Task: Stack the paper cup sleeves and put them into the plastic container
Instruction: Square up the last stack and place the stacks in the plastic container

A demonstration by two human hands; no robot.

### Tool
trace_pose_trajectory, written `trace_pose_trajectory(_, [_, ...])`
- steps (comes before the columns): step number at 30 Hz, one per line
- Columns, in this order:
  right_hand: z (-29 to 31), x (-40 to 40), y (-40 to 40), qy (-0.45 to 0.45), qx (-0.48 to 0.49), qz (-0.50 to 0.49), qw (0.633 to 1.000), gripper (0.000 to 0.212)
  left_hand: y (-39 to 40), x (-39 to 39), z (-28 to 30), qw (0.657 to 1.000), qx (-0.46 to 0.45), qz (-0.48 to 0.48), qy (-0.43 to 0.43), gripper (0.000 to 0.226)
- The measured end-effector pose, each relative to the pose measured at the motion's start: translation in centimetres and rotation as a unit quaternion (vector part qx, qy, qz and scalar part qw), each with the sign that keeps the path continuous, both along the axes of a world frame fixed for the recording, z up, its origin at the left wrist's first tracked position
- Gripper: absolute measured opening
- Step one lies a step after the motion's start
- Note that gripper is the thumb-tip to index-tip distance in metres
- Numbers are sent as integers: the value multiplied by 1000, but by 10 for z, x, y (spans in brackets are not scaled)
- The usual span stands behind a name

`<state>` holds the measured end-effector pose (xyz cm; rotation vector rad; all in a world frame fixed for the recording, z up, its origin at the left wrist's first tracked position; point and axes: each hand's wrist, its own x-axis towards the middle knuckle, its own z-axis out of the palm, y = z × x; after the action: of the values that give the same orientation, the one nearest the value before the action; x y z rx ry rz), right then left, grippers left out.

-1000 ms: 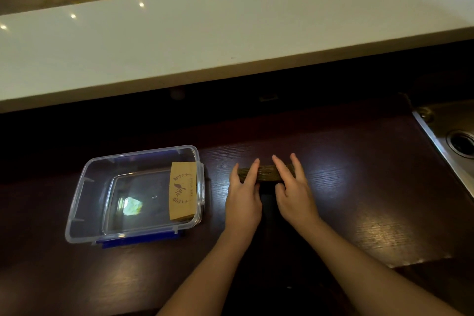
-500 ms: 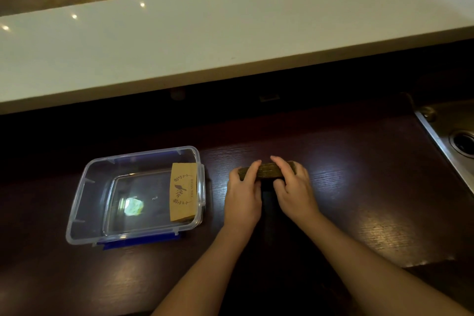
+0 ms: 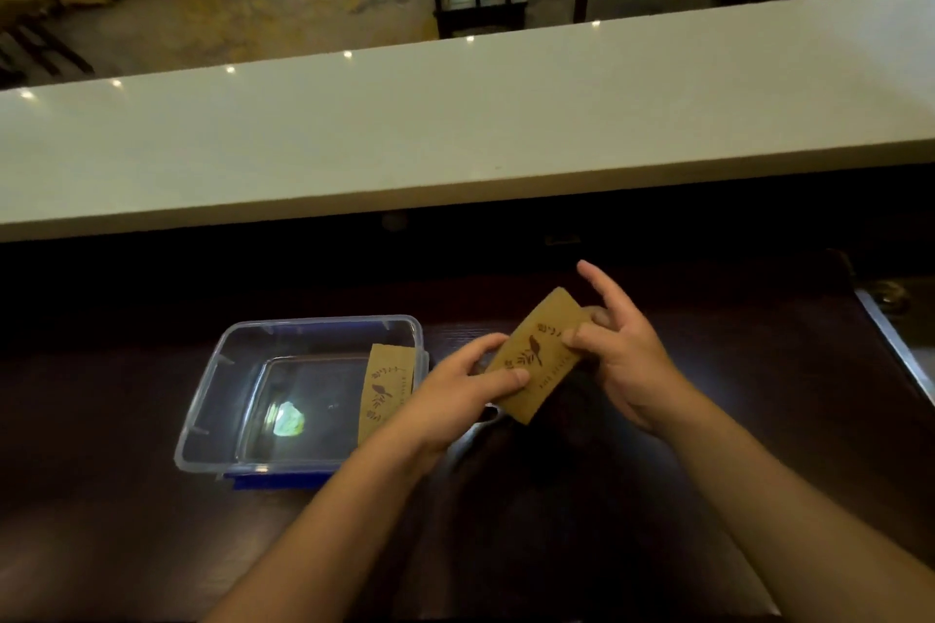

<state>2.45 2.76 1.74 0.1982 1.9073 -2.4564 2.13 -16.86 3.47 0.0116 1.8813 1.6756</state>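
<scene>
The flat brown paper sleeve stack has been lifted off the dark wooden counter and now sits tilted at frame centre. The left hand and right hand both pinch it. It seems ready for the clear plastic container at left, where another sleeve leans.

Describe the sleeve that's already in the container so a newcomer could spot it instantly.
On the dark wooden counter sits a clear plastic container. Against its right wall lies a flat brown paper sleeve printed with a bird. Unlike the matching sleeves held between the left hand and right hand, no hand touches it.
</scene>
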Motion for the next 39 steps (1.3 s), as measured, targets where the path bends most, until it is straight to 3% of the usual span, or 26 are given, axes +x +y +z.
trace_pose_trajectory(5, [12,-16,-27,-18,14,90,996,76,-20,3,23,998,-7,51,-45,28])
trace_pose_trajectory(14, [39,-30,-85,-35,25,224,974,71,-74,3,54,997,-57,49,9,12])
trace_pose_trajectory(19, [45,-36,-118,-78,-37,235,968,60,-114,3,53,995,-37,97,11,16])
trace_pose_trajectory(22, [36,-40,-124,-128,-58,163,977,39,-149,-10,46,983,-52,176,3,17])
trace_pose_trajectory(26, [-2,-25,-120,-197,81,73,974,17,-190,-31,25,965,-84,241,-52,16])
trace_pose_trajectory(31, [-30,3,-131,-255,85,85,960,10,-198,-49,-8,964,-129,199,-122,13])
trace_pose_trajectory(39, [-25,0,-147,-236,44,119,964,17,-202,-58,-52,962,-168,133,-172,21])
